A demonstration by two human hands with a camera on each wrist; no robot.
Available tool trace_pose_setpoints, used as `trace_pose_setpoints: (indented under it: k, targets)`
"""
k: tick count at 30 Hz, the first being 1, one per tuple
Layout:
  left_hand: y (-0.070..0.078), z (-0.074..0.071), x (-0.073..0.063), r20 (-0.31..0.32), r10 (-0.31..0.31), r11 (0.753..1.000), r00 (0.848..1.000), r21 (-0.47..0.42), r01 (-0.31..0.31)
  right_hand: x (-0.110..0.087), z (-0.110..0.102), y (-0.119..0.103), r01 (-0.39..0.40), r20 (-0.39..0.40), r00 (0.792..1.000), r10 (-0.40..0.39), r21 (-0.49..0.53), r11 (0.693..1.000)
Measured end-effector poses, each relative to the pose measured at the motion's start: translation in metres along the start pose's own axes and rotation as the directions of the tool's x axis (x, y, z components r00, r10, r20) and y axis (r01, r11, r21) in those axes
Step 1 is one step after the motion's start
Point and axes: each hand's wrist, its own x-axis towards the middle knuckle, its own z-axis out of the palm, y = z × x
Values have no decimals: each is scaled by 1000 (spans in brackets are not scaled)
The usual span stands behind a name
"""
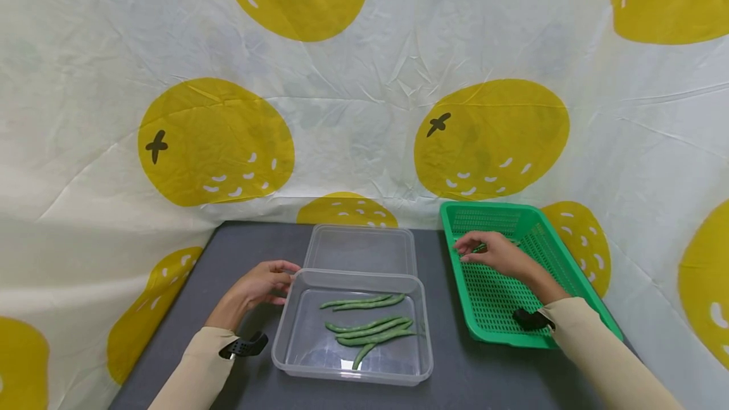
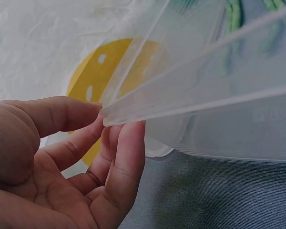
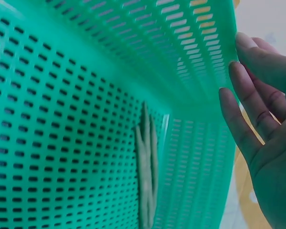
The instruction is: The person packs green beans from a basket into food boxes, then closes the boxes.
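Note:
A clear plastic container (image 1: 350,381) stands on the table, holding several green beans (image 1: 373,332) in two loose groups. At its far left corner, the left hand (image 1: 263,283) pinches the rim (image 2: 133,114) between thumb and fingers. To the right is a green perforated basket (image 1: 473,328). Over its far left part hovers the right hand (image 1: 494,253), fingers loosely bent and nothing held. In the right wrist view that hand's fingertips lie close to the basket's edge; whether they touch it I cannot tell. A few green beans (image 3: 147,167) lie on the basket's floor along one end.
Behind the container lies a flat clear lid (image 1: 364,248) on the dark table (image 1: 228,242). A white cloth with yellow fruit prints (image 1: 353,144) hangs behind and at both sides. Black bands (image 1: 245,345) circle both wrists.

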Motion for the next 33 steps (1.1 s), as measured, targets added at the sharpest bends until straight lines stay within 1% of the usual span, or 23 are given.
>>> trace_pose_setpoints:
  k: [5, 9, 14, 21, 29, 33]
  targets:
    - [0, 0, 0, 0, 1, 1000, 1000, -2, -1, 0, -4, 16, -5, -13, 1000, 5, -24, 1000]
    - [-1, 0, 0, -1, 1, 1000, 1000, -4, -1, -2, -8, 28, -5, -26, 1000, 4, -28, 1000]
    - [-1, 0, 0, -3, -3, 1000, 1000, -5, 3, -5, -11, 42, -4, -38, 999, 2, -60, 998]
    - [0, -1, 0, 4, -1, 1000, 1000, -5, 1, -4, -16, 59, -84, -40, 996, 82, -60, 995]
    - [0, 0, 0, -9, -8, 1000, 1000, -1, 8, -8, -18, 75, -130, -36, 991, 128, -65, 989]
    - [2, 0, -1, -6, -8, 1000, 1000, 0, 8, -11, -18, 79, -154, -40, 988, 152, -67, 986]
